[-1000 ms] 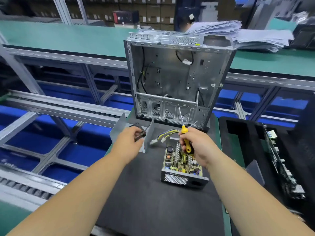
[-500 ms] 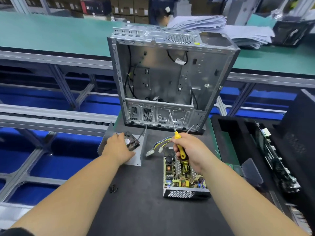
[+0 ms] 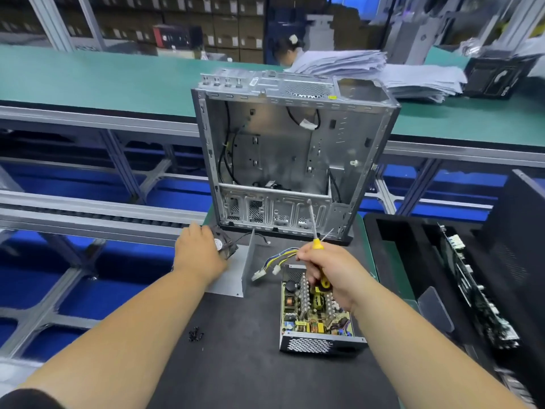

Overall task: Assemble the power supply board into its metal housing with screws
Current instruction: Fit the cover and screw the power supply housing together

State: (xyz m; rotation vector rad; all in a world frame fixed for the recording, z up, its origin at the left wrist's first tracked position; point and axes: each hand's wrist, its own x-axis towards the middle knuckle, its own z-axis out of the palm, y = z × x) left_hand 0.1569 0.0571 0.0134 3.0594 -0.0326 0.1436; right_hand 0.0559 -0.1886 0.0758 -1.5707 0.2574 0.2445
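Observation:
The power supply board (image 3: pixel 317 311) sits in its open metal housing (image 3: pixel 309 345) on the black mat, and its wire harness (image 3: pixel 277 259) trails off to the upper left. My right hand (image 3: pixel 333 273) grips a yellow-handled screwdriver (image 3: pixel 318 245) above the board's far end, with the shaft pointing up. My left hand (image 3: pixel 197 255) holds a small black fan (image 3: pixel 227 246) down on the grey metal cover plate (image 3: pixel 236 278). Several black screws (image 3: pixel 195 334) lie loose on the mat to the left of the housing.
An open computer case (image 3: pixel 295 149) stands upright just behind the work area. A black tray (image 3: pixel 392 261) with circuit boards (image 3: pixel 472 290) is at the right. Conveyor rails (image 3: pixel 88 208) run along the left. Paper stacks (image 3: pixel 383 72) and another person are at the back.
My left hand has brought the fan down from mid-air onto the cover plate. My right hand keeps the screwdriver over the board. The view has tilted down, and the loose screws now show.

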